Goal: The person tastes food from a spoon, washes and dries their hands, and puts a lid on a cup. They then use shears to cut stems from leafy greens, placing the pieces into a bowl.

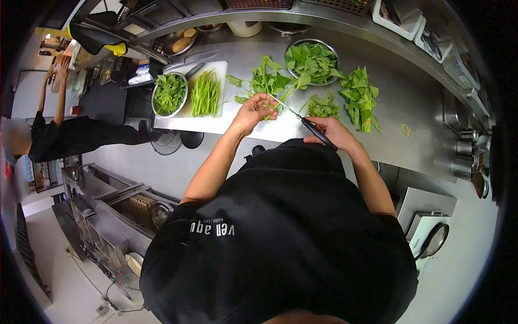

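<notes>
My left hand [255,112] pinches a leafy green stem [287,93] over the steel counter's front edge. A black-handled knife [318,133] is in my right hand [330,133], its thin blade pointing up and left to the fingers of my left hand. Loose leafy greens [268,78] lie just beyond my hands, with a small pile of leaves [323,106] beside the knife. Further right is a bunch of greens [360,100]. Behind stands a metal bowl of leaves [313,60]. Cut green stems [205,94] rest on the white cutting board [222,75], next to another bowl of leaves [170,94].
A second knife [194,70] lies at the board's back edge. Yellow rubber bands [405,130] are on the counter [426,108] at right. An overhead shelf [324,22] spans the back. At far left, a co-worker [81,137] reaches toward another counter.
</notes>
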`<action>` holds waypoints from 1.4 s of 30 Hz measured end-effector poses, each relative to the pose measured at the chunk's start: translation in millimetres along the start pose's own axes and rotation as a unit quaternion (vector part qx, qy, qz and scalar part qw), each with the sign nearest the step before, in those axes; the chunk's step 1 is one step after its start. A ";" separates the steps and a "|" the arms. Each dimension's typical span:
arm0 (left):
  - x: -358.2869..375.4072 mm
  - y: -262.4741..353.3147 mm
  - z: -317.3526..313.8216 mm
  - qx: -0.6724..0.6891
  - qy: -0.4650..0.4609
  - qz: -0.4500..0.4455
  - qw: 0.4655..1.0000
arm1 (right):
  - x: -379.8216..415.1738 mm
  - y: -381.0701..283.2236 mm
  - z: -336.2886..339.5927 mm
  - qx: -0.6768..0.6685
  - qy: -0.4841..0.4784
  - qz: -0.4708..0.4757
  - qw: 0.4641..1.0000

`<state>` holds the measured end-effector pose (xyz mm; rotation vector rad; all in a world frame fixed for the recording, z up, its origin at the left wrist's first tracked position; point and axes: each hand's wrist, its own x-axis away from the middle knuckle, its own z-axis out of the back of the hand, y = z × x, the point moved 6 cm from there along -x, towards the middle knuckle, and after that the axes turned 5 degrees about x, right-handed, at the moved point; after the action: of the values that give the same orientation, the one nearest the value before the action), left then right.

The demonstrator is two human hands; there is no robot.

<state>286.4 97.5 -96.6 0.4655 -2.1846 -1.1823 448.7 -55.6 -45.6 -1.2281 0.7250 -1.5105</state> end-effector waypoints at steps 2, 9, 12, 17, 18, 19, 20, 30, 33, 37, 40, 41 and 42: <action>-9.8 4.3 -9.3 -0.008 -0.027 0.000 1.000 | 4.6 2.2 5.7 -0.021 0.017 -0.003 1.000; -47.5 18.5 -48.5 -0.035 -0.120 0.037 0.991 | 18.8 10.0 34.7 -0.030 0.095 -0.048 0.994; -63.1 20.7 -61.1 -0.029 -0.141 0.054 0.988 | 26.8 4.8 45.9 -0.015 0.130 -0.041 0.991; -77.3 23.5 -80.3 -0.004 -0.170 0.060 0.984 | 27.9 22.2 53.3 -0.035 0.174 0.017 0.984; -80.3 22.0 -81.0 0.002 -0.179 0.062 0.982 | 28.2 22.3 53.2 -0.062 0.176 0.029 0.982; -83.7 20.0 -80.2 0.001 -0.182 0.062 0.981 | 29.5 22.6 54.7 -0.062 0.180 0.029 0.981; -86.2 18.6 -79.8 0.005 -0.192 0.059 0.980 | 30.7 21.5 55.8 -0.047 0.181 0.027 0.982; -112.9 20.0 -78.1 -0.014 -0.161 0.077 0.984 | 13.4 13.6 76.1 0.031 0.193 -0.027 0.980; -125.3 22.8 -73.0 -0.018 -0.145 0.090 0.985 | -0.1 16.4 85.3 0.030 0.188 -0.061 0.980; -138.7 23.4 -67.0 -0.002 -0.139 0.095 0.986 | -16.0 23.1 92.9 0.060 0.177 -0.071 0.980; -147.6 23.2 -62.2 -0.007 -0.133 0.104 0.986 | -21.3 27.5 91.2 -0.065 0.157 -0.045 0.984; -149.3 22.9 -61.2 -0.006 -0.132 0.103 0.986 | -21.3 28.3 91.8 -0.064 0.156 -0.045 0.985; -148.9 24.1 -61.6 -0.011 -0.122 0.107 0.987 | -18.2 22.7 91.3 -0.024 0.149 -0.056 0.987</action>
<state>438.8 155.1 -101.4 0.0749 -2.3544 -1.1940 541.7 -32.5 -44.5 -1.1047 0.9046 -1.8025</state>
